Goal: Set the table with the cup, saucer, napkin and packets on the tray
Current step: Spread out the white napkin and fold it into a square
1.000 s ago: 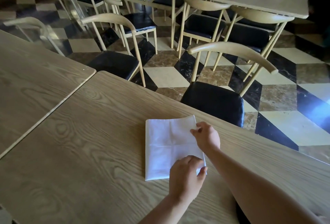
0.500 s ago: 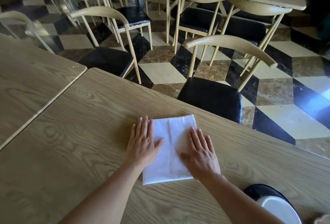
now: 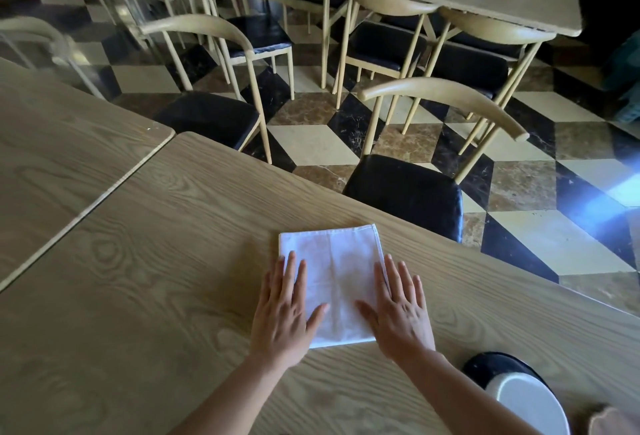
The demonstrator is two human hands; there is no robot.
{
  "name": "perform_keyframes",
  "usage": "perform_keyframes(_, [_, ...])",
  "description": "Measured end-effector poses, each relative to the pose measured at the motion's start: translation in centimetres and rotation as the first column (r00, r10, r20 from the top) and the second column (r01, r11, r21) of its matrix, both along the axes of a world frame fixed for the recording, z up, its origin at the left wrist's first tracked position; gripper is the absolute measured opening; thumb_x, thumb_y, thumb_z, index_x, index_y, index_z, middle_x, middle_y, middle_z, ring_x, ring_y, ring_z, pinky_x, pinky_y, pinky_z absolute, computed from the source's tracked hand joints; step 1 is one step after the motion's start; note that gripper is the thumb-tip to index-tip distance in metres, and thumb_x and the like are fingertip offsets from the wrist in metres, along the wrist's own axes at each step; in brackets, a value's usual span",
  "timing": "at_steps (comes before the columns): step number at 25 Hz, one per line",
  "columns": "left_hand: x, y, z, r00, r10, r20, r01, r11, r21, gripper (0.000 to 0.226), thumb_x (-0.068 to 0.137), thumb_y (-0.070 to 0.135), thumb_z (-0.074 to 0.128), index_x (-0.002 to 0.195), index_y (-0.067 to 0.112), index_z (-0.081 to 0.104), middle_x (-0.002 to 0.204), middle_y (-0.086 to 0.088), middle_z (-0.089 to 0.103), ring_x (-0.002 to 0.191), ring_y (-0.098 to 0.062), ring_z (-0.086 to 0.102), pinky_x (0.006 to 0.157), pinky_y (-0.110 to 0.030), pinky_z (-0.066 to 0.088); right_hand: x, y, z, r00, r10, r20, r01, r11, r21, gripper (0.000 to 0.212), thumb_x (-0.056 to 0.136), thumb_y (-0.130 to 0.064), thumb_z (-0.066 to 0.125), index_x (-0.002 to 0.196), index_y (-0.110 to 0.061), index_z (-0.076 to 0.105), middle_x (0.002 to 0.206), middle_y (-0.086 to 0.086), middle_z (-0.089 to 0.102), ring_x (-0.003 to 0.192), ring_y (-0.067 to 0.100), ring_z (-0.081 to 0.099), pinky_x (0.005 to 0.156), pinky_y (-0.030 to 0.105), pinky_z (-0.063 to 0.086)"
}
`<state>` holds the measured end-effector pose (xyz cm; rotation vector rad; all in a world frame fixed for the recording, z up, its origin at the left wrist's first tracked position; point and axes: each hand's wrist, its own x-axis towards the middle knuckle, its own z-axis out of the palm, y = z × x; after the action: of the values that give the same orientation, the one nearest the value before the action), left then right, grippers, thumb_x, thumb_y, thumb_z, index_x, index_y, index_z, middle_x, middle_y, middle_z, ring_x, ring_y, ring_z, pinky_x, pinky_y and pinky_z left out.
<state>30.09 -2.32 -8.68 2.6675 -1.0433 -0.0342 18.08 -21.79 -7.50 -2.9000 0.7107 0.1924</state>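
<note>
A folded white napkin (image 3: 332, 271) lies flat on the wooden table (image 3: 156, 296), near its far edge. My left hand (image 3: 285, 316) rests palm down on the napkin's left side, fingers spread. On the right side my right hand (image 3: 400, 310) lies flat in the same way. Neither hand grips anything. At the lower right a black tray (image 3: 491, 367) shows partly, with a white saucer or dish (image 3: 530, 403) on it. The cup and the packets are out of view.
A second wooden table (image 3: 62, 157) butts against mine on the left. A black-seated chair (image 3: 408, 192) stands just past the far edge, another chair (image 3: 207, 119) to its left. More tables and chairs fill the checkered floor (image 3: 311, 143) behind.
One second ago both hands pinched the napkin's right edge. They then laid flat on it, and since half a second ago they have slid toward me along its two sides.
</note>
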Motion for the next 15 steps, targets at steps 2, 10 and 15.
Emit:
perform_keyframes(2, [-1.3,0.5,-0.5,1.0,-0.018,-0.003,0.018,0.998,0.06,0.086,0.091,0.068,0.031,0.152,0.01,0.019,0.163,-0.012,0.009,0.15,-0.028,0.007,0.12,-0.051,0.014,-0.5,0.2,-0.4,0.999,-0.012,-0.045,0.012,1.0,0.006,0.086,0.089,-0.07,0.006,0.155,-0.016,-0.004,0.163,0.001,-0.017,0.15,0.024,-0.018,0.121,0.047,-0.006])
perform_keyframes(10, [-2.9,1.3,2.4,0.97,0.223,-0.095,-0.214,0.972,0.096,0.08,0.082,0.051,0.064,0.144,0.007,0.038,0.144,-0.019,0.045,0.126,-0.04,0.047,0.099,-0.05,0.04,-1.9,1.8,2.7,0.966,-0.223,0.131,0.222,0.975,0.023,0.063,0.089,-0.049,0.059,0.138,-0.013,0.046,0.13,0.008,0.055,0.116,0.031,0.051,0.091,0.042,0.046])
perform_keyframes(15, [-5.5,2.3,4.3,0.917,0.373,-0.143,-0.371,0.928,0.037,0.037,0.065,0.017,0.083,0.094,0.007,0.063,0.084,-0.014,0.058,0.082,-0.039,0.059,0.069,-0.046,0.047,-2.9,2.6,4.0,0.911,-0.413,0.021,0.394,0.883,0.253,0.028,0.091,-0.037,0.063,0.102,-0.013,0.055,0.104,0.008,0.059,0.097,0.034,0.058,0.071,0.036,0.04])
